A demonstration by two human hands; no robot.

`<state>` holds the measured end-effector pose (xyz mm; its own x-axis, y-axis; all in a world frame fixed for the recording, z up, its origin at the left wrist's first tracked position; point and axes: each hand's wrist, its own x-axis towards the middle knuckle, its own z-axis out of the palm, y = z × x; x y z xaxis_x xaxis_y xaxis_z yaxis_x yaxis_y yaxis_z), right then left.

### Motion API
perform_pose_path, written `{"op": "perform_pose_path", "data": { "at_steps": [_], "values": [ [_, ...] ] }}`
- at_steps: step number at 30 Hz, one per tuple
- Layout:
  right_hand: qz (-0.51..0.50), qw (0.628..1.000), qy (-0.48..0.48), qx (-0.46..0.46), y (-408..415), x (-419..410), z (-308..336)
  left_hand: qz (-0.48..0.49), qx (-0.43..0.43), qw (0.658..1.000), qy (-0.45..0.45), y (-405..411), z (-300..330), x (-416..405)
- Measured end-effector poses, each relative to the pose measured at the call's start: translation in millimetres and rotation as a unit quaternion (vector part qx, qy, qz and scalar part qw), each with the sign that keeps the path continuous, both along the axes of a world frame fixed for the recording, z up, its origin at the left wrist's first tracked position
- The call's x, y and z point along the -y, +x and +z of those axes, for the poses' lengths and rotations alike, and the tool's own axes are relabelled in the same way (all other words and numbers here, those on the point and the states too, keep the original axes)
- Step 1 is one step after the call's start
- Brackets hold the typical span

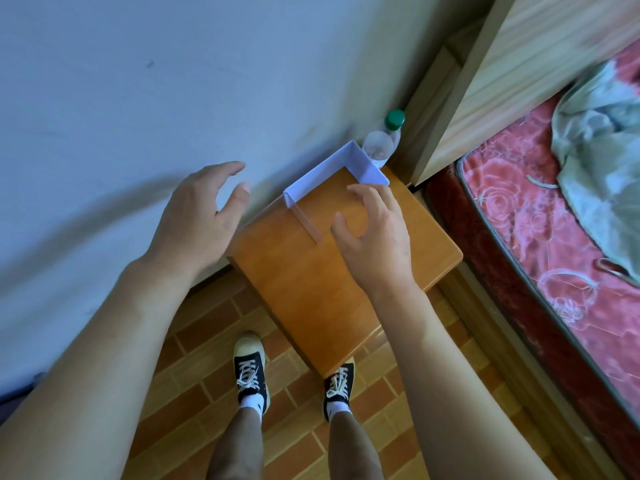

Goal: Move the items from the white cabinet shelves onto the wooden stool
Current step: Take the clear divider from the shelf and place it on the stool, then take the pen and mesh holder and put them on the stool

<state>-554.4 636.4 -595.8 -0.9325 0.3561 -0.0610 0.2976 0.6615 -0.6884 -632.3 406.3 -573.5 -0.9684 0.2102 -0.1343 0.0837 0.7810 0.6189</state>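
Note:
The wooden stool (311, 289) stands against the white wall. At its far end a white folded panel (332, 168) stands on edge, bent round three sides. A clear bottle with a green cap (382, 140) stands just behind the panel's far right corner. My right hand (374, 233) hovers over the stool top beside the panel, fingers spread and relaxed, holding nothing. My left hand (204, 216) is raised in front of the wall, left of the panel, also with loose fingers and empty. No white cabinet is in view.
A bed with a red flowered mattress (540, 237) and a crumpled pale green cloth (602, 161) lies to the right. Its light wooden headboard (519, 74) rises behind the bottle. My two feet in black sneakers (251, 372) stand on the brick-patterned floor at the stool's near end.

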Motion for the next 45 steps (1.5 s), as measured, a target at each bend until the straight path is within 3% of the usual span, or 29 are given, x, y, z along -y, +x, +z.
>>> {"op": "perform_pose_path", "data": {
  "at_steps": [13,21,30,45],
  "values": [
    [0.046,0.997,0.024,-0.056,4.1,-30.1,173.6,-0.048,-0.173,0.983,-0.035,8.6,182.7,-23.3],
    [0.030,0.989,0.091,-0.111,11.5,-76.8,295.0,-0.087,-0.270,0.959,0.008,-0.5,288.5,-66.2],
    [-0.101,0.955,0.201,-0.192,63.2,-122.5,435.3,-0.202,-0.374,0.898,0.117,-7.7,415.3,-145.7],
    [-0.320,0.861,0.335,-0.211,237.8,-115.4,554.8,-0.423,-0.399,0.776,0.243,99.4,524.5,-240.1]
  ]
}}
